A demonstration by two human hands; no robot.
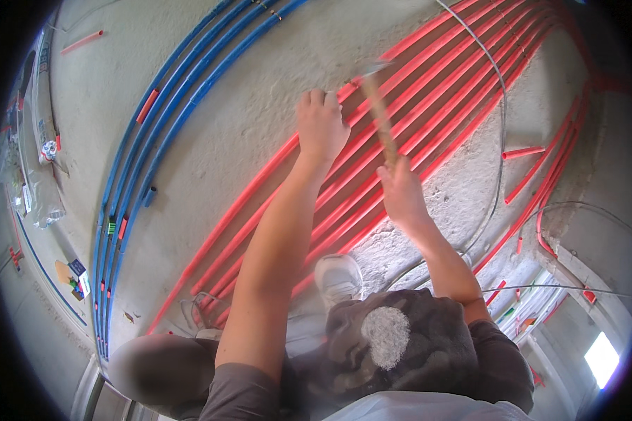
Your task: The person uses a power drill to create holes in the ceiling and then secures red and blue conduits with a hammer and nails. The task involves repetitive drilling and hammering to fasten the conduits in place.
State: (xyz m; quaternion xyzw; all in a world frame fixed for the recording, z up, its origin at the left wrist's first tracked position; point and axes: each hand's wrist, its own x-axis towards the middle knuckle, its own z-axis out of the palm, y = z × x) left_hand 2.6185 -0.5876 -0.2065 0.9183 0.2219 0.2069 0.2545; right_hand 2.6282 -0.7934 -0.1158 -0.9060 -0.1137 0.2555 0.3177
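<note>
My right hand (pixel 404 193) is wrapped round the lower end of a wooden hammer handle (pixel 381 116). The hammer's metal head (pixel 376 68), smeared by motion, is raised above the red conduits, ahead and to the right of my left hand. My left hand (pixel 321 123) is closed, knuckles up, over the outermost of the parallel red conduits (pixel 260 181). Whatever its fingers grip is hidden beneath it. The conduits run side by side along the concrete floor under both forearms, from near my feet to the far right.
Several blue conduits (pixel 178 112) curve along the left. A grey cable (pixel 503 112) loops across the red conduits and down the right side. Short red offcuts (pixel 523 152) lie to the right. A white shoe (pixel 338 276) stands beside the conduits. At far left sits a small cardboard box (pixel 64 275).
</note>
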